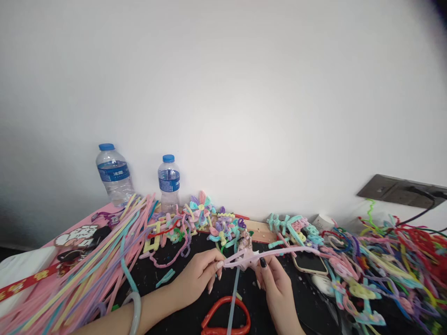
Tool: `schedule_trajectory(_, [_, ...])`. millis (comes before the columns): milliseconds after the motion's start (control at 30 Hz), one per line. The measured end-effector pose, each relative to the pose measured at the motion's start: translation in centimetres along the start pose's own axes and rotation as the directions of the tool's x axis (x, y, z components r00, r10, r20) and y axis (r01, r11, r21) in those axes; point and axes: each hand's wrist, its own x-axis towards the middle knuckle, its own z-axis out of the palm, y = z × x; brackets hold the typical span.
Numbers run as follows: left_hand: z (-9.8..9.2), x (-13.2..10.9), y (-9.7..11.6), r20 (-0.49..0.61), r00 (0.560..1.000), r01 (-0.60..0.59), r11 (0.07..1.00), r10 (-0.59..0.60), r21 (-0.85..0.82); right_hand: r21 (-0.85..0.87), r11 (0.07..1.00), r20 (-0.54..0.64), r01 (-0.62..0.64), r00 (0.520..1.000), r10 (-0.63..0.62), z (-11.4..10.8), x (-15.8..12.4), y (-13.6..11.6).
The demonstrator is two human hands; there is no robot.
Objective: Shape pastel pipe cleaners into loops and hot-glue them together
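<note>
My left hand (200, 272) pinches the bent end of a pale pink pipe cleaner (279, 251) between thumb and fingertips. My right hand (278, 284) is closed on the same pipe cleaner near its middle, and the long tail runs off to the right above that hand. Just behind the strand lies a pale pink object (247, 257), partly hidden, which looks like a glue gun. A translucent stick (233, 298) extends from it towards me. Below, between my wrists, is a red looped handle (248, 321) of a tool.
Long pastel pipe cleaners (115, 246) spread over the left side. Two water bottles (169, 184) stand against the wall. Pipe-cleaner flowers (200, 207) lie at the back. At right are a phone (310, 263), a white mouse (322, 284) and a tangled heap of coloured pipe cleaners (394, 265).
</note>
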Motion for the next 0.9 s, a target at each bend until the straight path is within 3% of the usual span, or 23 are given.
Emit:
schedule_trajectory(167, [0.0, 0.0, 0.1, 0.016, 1.000, 0.004, 1.000, -0.004, 0.002, 0.137, 0.989, -0.010, -0.062, 0.998, 0.064, 0.5, 0.0, 0.4])
schedule_trajectory(300, [0.0, 0.1, 0.2, 0.023, 1.000, 0.005, 1.000, -0.005, 0.003, 0.197, 0.975, 0.067, -0.103, 0.994, 0.091, 0.4, -0.2, 0.5])
schedule_trajectory(600, [0.3, -0.1, 0.6, 0.117, 0.988, 0.085, 0.988, -0.100, 0.126, 0.138, 0.987, 0.115, -0.087, 0.991, 0.071, 0.5, -0.5, 0.1])
schedule_trajectory(900, [0.1, -0.2, 1.5, 0.120, 0.989, 0.057, 0.977, -0.083, 0.203, 0.063, 0.997, 0.177, -0.038, 0.984, 0.026, 0.4, -0.6, 0.0])
